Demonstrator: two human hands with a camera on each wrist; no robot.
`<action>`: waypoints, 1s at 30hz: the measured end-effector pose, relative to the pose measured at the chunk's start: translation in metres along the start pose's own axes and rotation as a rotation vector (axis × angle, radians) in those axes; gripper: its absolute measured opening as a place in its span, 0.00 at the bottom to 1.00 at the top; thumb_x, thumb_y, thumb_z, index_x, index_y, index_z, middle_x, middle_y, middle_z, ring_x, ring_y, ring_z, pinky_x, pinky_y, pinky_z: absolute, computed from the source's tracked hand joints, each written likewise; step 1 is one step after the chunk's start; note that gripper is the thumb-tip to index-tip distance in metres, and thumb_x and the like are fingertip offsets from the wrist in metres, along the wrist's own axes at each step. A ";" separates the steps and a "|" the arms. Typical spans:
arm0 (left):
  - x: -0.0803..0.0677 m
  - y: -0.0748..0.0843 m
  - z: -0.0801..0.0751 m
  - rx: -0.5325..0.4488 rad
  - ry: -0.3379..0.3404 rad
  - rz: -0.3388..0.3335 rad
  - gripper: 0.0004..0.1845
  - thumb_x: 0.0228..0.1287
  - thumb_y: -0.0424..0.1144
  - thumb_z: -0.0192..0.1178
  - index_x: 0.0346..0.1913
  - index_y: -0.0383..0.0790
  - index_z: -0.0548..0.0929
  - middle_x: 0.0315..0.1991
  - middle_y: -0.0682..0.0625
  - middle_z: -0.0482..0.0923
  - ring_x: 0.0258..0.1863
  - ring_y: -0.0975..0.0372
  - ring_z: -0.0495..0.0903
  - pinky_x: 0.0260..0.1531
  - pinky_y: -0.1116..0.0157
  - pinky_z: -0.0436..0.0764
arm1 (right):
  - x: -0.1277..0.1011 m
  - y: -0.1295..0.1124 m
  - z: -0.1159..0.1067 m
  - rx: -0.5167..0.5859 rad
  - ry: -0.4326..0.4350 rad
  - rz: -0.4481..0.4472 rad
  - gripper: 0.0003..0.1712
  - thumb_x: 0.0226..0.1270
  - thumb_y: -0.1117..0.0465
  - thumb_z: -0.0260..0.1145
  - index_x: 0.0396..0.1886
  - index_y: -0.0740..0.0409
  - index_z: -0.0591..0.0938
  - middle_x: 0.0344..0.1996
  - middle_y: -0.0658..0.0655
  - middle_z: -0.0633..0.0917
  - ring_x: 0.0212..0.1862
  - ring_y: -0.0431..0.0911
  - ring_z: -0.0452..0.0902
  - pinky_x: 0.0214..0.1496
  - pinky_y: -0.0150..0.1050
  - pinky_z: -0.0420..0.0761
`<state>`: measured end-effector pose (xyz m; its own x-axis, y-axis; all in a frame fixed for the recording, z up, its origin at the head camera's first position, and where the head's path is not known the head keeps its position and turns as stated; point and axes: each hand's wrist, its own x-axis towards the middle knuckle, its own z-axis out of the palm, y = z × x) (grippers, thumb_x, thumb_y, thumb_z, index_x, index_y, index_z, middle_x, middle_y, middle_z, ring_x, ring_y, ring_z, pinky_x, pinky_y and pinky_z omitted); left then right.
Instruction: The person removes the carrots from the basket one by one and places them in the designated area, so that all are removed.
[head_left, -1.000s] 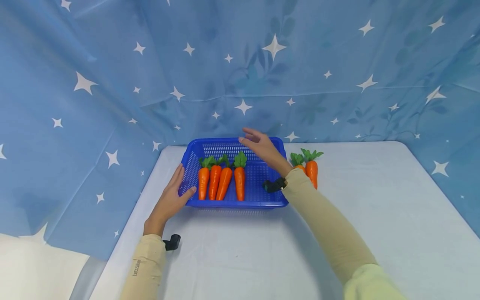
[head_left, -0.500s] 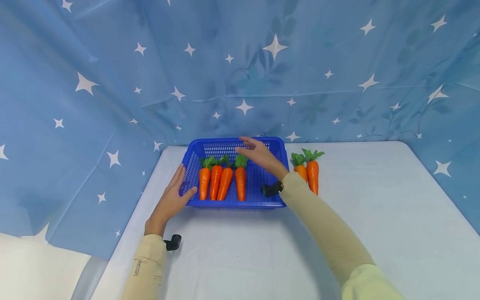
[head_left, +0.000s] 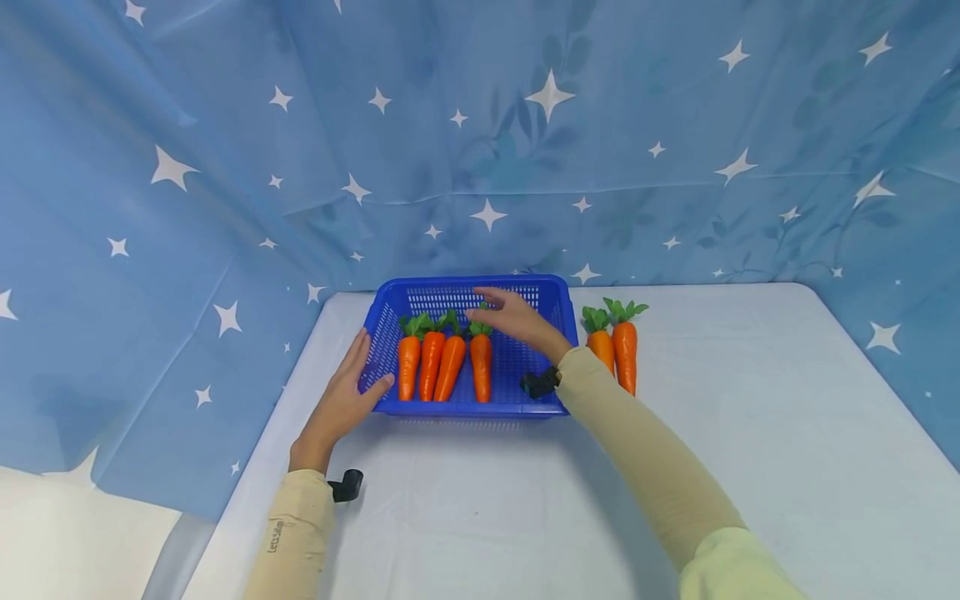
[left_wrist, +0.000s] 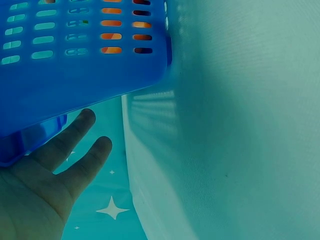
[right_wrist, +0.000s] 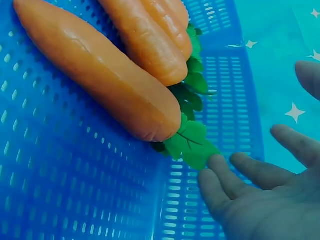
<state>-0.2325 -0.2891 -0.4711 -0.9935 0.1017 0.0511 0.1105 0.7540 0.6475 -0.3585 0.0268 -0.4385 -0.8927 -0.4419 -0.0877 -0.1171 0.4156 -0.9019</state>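
Note:
A blue plastic basket [head_left: 551,293] sits at the table's far side with several orange carrots [head_left: 448,363] lying side by side in it. My left hand [head_left: 351,387] rests flat against the basket's left wall [left_wrist: 75,75], fingers straight. My right hand [head_left: 508,315] hovers open above the basket, fingertips [right_wrist: 212,165] just over the green leaves [right_wrist: 192,145] of the rightmost carrot [head_left: 481,362] in the basket, holding nothing. In the right wrist view that carrot [right_wrist: 100,82] lies on the basket's mesh floor.
Two more carrots [head_left: 615,346] lie on the white table [head_left: 750,433] just right of the basket. A blue star-patterned cloth [head_left: 480,142] hangs behind and to the sides. The table's left edge [left_wrist: 131,165] runs close to my left hand.
My right hand has drawn back and down from the basket's far rim toward the leaves of the rightmost carrot in the basket. The left hand and the basket have not moved.

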 end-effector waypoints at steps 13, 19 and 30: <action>-0.001 0.003 -0.001 -0.014 -0.003 0.004 0.48 0.80 0.54 0.57 0.88 0.41 0.43 0.89 0.45 0.36 0.85 0.41 0.42 0.78 0.34 0.48 | 0.000 0.008 0.005 -0.018 -0.096 0.044 0.38 0.79 0.50 0.66 0.81 0.59 0.71 0.77 0.66 0.73 0.77 0.62 0.66 0.78 0.65 0.66; 0.001 0.000 -0.001 0.003 0.002 0.001 0.48 0.80 0.52 0.57 0.88 0.41 0.42 0.89 0.45 0.36 0.85 0.42 0.42 0.78 0.35 0.48 | 0.002 0.009 0.006 -0.019 -0.120 0.069 0.35 0.79 0.53 0.66 0.79 0.60 0.73 0.75 0.67 0.74 0.76 0.63 0.69 0.76 0.63 0.69; 0.001 0.000 0.000 0.001 -0.001 -0.016 0.48 0.80 0.52 0.57 0.89 0.42 0.42 0.89 0.46 0.35 0.85 0.42 0.42 0.78 0.35 0.48 | 0.003 0.016 0.008 -0.079 -0.224 0.076 0.33 0.80 0.52 0.66 0.78 0.62 0.74 0.77 0.65 0.72 0.76 0.61 0.68 0.79 0.60 0.66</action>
<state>-0.2334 -0.2892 -0.4706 -0.9951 0.0902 0.0404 0.0949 0.7559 0.6478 -0.3599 0.0255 -0.4561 -0.7827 -0.5685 -0.2533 -0.0947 0.5110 -0.8543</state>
